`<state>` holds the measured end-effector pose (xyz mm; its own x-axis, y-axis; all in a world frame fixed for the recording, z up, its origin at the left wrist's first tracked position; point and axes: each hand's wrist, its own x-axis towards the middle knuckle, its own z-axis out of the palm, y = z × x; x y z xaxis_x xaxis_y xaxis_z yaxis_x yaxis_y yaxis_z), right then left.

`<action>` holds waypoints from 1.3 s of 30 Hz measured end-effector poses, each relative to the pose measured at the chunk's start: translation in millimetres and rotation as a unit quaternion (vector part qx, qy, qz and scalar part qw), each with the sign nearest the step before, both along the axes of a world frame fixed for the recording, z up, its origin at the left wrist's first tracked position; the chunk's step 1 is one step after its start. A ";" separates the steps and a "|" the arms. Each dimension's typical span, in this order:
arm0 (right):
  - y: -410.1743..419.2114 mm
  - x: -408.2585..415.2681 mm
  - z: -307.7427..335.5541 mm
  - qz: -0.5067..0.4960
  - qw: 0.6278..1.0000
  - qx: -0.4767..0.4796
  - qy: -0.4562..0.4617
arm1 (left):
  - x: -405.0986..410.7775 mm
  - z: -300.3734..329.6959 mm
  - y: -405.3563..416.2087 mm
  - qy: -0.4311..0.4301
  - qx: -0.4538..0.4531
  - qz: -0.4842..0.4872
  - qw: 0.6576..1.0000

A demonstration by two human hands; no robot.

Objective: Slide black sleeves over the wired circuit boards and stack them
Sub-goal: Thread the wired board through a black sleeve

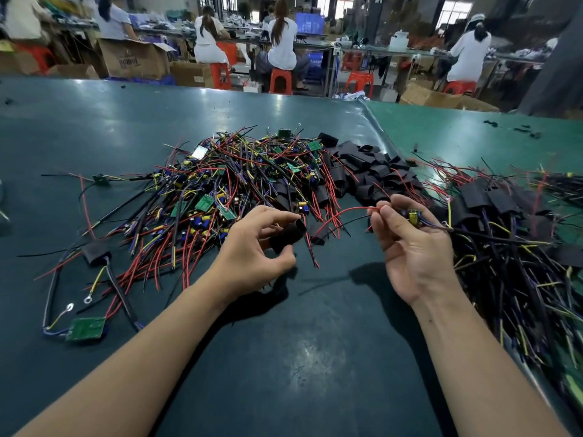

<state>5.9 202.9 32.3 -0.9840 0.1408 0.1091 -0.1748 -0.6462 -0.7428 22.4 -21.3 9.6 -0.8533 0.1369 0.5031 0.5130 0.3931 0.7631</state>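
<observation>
Grip: the left hand pinches one black sleeve between thumb and fingers, its open mouth turned towards the right. The right hand holds a wired circuit board against curled fingers and pinches its red wire at the fingertips.

Position: both hands hover above the green table, near each other but apart; the red wire arcs across the gap towards the sleeve.

Supplies: a tangled pile of bare boards lies ahead on the left, loose sleeves ahead centre, and sleeved boards are stacked on the right.

Step in hand: probably threading the wires into the sleeve.

Doing it well: gather all loose wire ends together, keep the sleeve mouth squeezed open, feed wires first, then ease the board in squarely.
</observation>
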 end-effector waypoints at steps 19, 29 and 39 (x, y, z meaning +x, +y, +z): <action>-0.3 -2.4 -3.9 -0.055 0.998 0.030 -0.026 | 4.3 -4.3 1.6 0.008 -0.042 -0.066 0.997; -17.9 12.9 -2.7 0.055 0.988 0.140 0.014 | 5.0 1.3 7.5 0.139 -0.141 0.061 0.978; -29.6 19.0 -5.6 0.048 0.973 0.224 0.004 | -0.2 4.3 13.0 0.237 -0.208 0.041 0.948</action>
<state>24.8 173.3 26.8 -0.9893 -0.0155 0.1453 -0.1357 -0.2717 -0.9528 22.2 -8.3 13.9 -0.5610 0.3513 0.7495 0.7145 0.6627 0.2242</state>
